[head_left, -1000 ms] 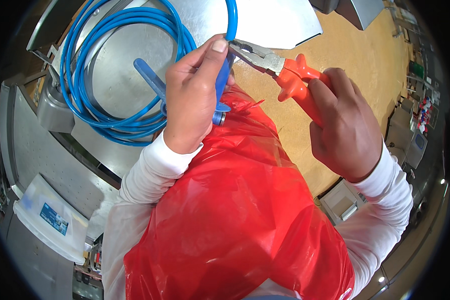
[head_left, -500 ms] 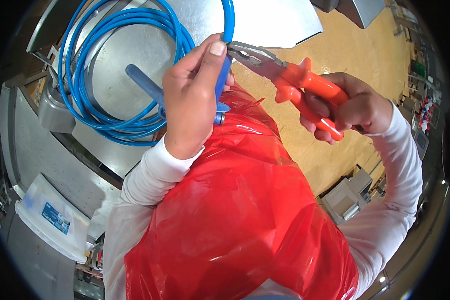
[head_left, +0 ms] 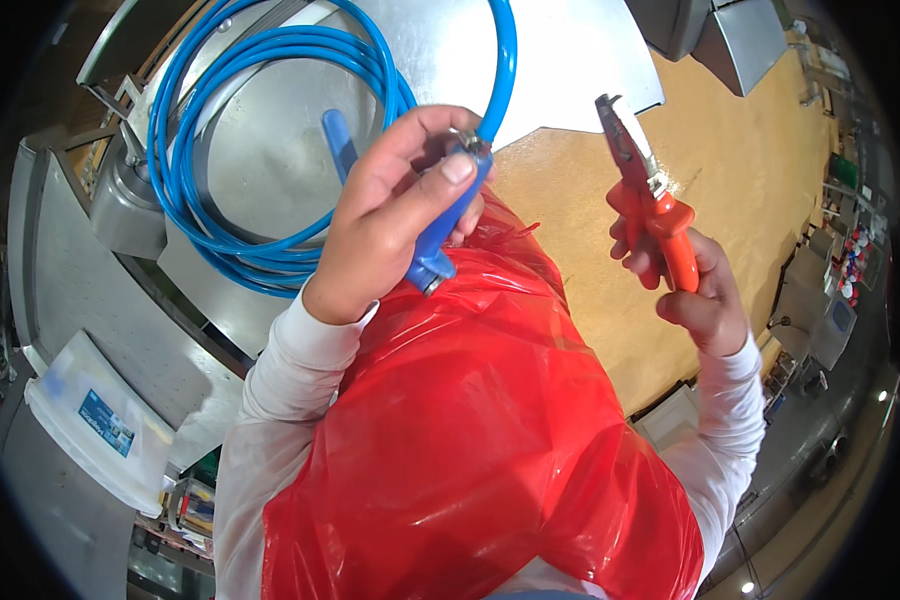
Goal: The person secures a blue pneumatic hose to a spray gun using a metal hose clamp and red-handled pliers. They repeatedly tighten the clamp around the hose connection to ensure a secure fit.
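My left hand (head_left: 390, 205) is closed round a blue hose nozzle (head_left: 445, 225), its thumb pressed near the upper end. A small metal clamp (head_left: 473, 143) sits there, where the blue hose (head_left: 506, 65) joins the nozzle. The nozzle's flat blue lever (head_left: 338, 140) shows behind the hand. Out to the right, my right hand (head_left: 708, 290) grips pliers (head_left: 632, 155) by their red handles. Their jaws point upward and look closed, apart from the clamp and the nozzle.
Coiled blue hose (head_left: 240, 265) lies on a metal worktop at the upper left. A white lidded tub (head_left: 95, 425) stands lower left. A red plastic apron (head_left: 470, 440) covers my front. Yellow floor (head_left: 570, 220) stretches away on the right, with grey metal equipment (head_left: 740, 45) beyond.
The pliers have come away from the clamp end of the nozzle, swinging right and turning upward. My left hand and the nozzle have shifted slightly down, with the nozzle tilted, and the clamp now shows.
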